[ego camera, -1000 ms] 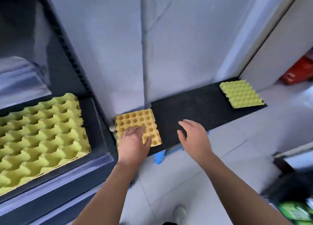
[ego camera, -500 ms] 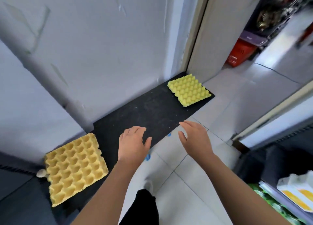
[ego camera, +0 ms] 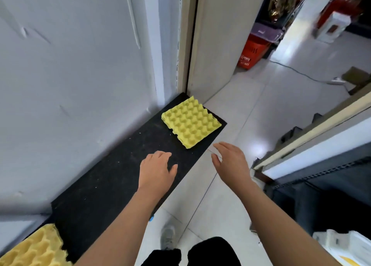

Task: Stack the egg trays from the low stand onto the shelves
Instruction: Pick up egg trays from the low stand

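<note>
Over the low black stand (ego camera: 112, 177), left hand (ego camera: 156, 169) and right hand (ego camera: 230, 161) are hovering, each grip open and empty, likely reaching for the green tray (ego camera: 190, 122) lying at the far end, and next needing to clasp its edges and lift.

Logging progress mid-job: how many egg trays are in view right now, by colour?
Lime-green egg tray: 1
Orange-yellow egg tray: 1
Total: 2, at opposite ends of the black stand. Either could be several nested trays; I cannot tell.
</note>
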Motion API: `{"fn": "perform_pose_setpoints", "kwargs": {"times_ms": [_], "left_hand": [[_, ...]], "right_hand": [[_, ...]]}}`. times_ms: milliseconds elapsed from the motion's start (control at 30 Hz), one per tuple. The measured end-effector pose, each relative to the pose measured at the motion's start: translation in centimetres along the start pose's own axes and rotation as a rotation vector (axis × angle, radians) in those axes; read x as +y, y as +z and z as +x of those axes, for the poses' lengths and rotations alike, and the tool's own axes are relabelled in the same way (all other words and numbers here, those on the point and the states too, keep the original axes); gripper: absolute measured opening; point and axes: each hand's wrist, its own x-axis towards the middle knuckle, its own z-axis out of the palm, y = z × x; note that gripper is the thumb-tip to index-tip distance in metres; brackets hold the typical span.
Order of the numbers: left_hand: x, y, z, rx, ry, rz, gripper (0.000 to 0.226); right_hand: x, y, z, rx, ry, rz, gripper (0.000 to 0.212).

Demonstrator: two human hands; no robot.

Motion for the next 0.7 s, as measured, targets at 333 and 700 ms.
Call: {"fn": "perform_pose_setpoints", "kwargs": {"times_ms": [333, 700], "left_hand": [[6.0, 5.9, 13.6, -0.096, -0.13, -0.043, 0.047], [8.4, 14.8, 25.4, -0.208, -0.502, -0.184, 0.057]], "right_hand": [[9.1, 1.3, 14.7, -0.145, -0.056, -0.026, 0.037], [18.8, 7.8, 30.3, -0.448, -0.086, -0.026, 0.045]]}}
